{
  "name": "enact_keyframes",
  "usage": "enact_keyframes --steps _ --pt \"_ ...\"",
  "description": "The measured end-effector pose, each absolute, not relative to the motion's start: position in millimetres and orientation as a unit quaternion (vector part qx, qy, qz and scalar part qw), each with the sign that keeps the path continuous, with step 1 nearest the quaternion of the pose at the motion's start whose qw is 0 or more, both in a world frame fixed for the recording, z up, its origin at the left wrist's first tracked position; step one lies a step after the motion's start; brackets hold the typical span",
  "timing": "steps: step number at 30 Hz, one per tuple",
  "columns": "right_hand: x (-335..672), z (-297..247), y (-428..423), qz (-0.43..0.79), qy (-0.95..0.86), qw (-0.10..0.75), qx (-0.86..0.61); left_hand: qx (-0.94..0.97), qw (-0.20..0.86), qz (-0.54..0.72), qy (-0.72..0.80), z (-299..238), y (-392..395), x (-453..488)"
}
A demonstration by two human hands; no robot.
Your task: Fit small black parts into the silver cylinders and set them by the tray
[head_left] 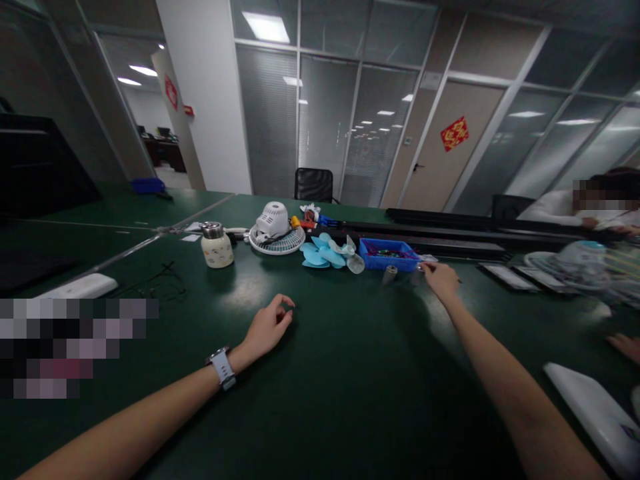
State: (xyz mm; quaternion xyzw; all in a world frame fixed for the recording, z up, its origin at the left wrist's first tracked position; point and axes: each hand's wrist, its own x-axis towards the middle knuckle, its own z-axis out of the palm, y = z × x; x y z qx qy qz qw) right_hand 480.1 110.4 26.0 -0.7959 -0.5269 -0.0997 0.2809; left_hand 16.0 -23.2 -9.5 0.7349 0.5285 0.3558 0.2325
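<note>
My left hand (267,328) rests on the dark green table with its fingers loosely curved, a gap between thumb and fingertips and nothing in them. Farther out to the right, my right hand (443,283) pinches the top of a small grey cylinder (417,275), blurred and partly covered by the fingers. A second small grey cylinder (389,274) stands upright to its left. Just behind both is a blue tray (380,264) holding thin coloured pieces. Left of the tray lie light blue fan blades (323,252) and a clear bladed piece (354,257).
A white fan head (273,221) sits on a fan grille (280,249), beside a cream flask (217,250). Long black bars (445,233) run behind the tray. At right are a white device (595,407) and another person's hand (625,347); a person sits farther back.
</note>
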Motion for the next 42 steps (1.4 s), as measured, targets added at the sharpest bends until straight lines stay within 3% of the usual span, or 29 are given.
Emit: enact_keyframes --steps 11,17,23,30,38,42 --pt "480.6 22.3 109.1 -0.107 -0.519 0.284 -0.799 0.737 0.232 0.354 0.527 -8.7 -22.6 16.4" --pt "453.0 7.0 92.2 -0.175 -0.564 0.333 -0.735 0.740 0.227 0.350 0.527 -8.7 -22.7 16.1" --pt "408.7 -18.2 93.7 0.007 -0.612 0.413 -0.675 0.742 0.220 0.355 0.525 -9.1 -22.9 16.9" --pt "386.4 -7.1 86.3 0.080 -0.609 0.453 -0.646 0.747 0.175 0.396 0.504 -3.7 -28.7 17.9" --pt "271.2 7.0 -31.1 0.200 -0.815 0.368 -0.399 0.796 0.119 0.445 0.393 9.4 -60.0 37.8" --pt "253.8 11.6 -52.2 0.189 -0.842 0.348 -0.367 0.831 0.098 0.427 0.343 12.7 -73.6 46.9"
